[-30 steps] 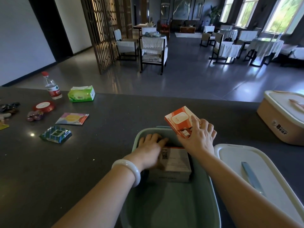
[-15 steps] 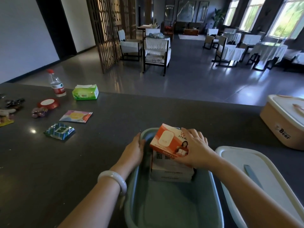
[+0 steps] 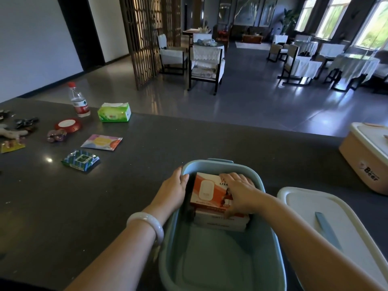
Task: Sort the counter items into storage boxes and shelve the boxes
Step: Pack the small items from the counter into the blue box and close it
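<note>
Orange-and-white cardboard carton [image 3: 206, 191] lies flat atop another box at the far end of the blue-green plastic storage box [image 3: 220, 255] on the dark worktop [image 3: 94, 206], pressed down by the right hand [image 3: 241, 191], fingers spread. The left hand [image 3: 173, 189] curls over the box's left rim. Next, I judge, comes releasing and reaching for the loose packets at the worktop's far-left corner.

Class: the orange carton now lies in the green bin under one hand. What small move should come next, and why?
Probably lift the right hand off the orange carton: it already lies flat on the box beneath it inside the green storage bin, which the left hand steadies at the rim. Loose items like the tissue pack wait on the counter.
</note>
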`<action>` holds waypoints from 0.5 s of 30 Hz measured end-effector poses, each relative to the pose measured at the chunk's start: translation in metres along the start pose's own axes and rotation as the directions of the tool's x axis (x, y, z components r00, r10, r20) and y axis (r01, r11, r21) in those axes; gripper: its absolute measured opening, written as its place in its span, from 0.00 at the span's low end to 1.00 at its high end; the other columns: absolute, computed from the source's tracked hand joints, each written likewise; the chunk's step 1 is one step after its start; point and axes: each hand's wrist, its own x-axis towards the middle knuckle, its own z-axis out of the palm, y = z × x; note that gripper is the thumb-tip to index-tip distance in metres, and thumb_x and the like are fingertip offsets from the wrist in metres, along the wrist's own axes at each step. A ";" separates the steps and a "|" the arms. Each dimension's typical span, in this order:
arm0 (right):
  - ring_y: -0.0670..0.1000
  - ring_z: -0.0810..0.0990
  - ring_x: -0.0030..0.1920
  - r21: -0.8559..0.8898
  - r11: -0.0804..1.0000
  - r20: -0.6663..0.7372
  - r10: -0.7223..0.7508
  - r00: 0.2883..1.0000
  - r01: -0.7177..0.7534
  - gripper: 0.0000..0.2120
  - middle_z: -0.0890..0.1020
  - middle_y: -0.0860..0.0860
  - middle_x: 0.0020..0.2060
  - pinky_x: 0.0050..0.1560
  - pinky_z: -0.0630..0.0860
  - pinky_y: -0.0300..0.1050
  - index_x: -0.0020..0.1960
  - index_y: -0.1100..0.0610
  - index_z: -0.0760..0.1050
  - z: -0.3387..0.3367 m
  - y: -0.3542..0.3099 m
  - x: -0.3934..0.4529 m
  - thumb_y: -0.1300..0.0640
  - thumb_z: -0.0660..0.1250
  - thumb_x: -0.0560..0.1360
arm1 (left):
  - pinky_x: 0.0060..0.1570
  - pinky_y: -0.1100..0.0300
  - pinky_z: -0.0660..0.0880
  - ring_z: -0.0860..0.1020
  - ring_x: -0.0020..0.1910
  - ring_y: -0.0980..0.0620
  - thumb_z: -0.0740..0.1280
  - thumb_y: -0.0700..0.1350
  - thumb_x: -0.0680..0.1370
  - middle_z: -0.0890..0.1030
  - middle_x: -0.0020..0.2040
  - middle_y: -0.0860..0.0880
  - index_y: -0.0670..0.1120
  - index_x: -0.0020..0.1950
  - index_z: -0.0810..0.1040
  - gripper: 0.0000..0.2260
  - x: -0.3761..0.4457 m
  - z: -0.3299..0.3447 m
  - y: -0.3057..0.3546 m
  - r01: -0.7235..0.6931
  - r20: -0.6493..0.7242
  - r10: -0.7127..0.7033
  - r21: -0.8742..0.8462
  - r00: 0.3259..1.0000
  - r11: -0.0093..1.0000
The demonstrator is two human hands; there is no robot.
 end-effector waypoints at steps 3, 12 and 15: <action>0.53 0.51 0.74 -0.052 0.999 0.006 0.008 1.000 -0.007 0.58 0.54 0.49 0.73 0.75 0.50 0.52 0.78 0.48 0.43 0.005 0.004 0.002 0.40 0.76 0.61 | 0.50 0.63 0.66 0.75 0.58 0.53 0.52 0.56 0.83 0.74 0.67 0.45 0.51 0.77 0.58 0.23 0.000 0.000 0.002 -0.002 0.006 0.002 0.008 1.000 1.000; 0.48 0.53 0.71 0.120 0.992 -0.087 -0.030 0.996 0.041 0.58 0.55 0.43 0.70 0.73 0.55 0.51 0.78 0.48 0.48 0.018 0.007 0.006 0.30 0.72 0.58 | 0.43 0.65 0.68 0.75 0.50 0.58 0.51 0.56 0.83 0.76 0.62 0.49 0.51 0.77 0.58 0.22 -0.002 -0.002 0.007 0.006 0.020 -0.006 0.004 1.000 1.000; 0.48 0.54 0.68 0.109 0.993 -0.067 -0.032 0.997 0.039 0.58 0.57 0.43 0.66 0.73 0.57 0.50 0.77 0.49 0.49 0.018 0.009 0.008 0.32 0.73 0.57 | 0.49 0.60 0.68 0.75 0.62 0.50 0.51 0.56 0.83 0.74 0.66 0.47 0.50 0.77 0.58 0.23 -0.003 -0.002 0.008 0.015 0.007 -0.015 0.017 1.000 1.000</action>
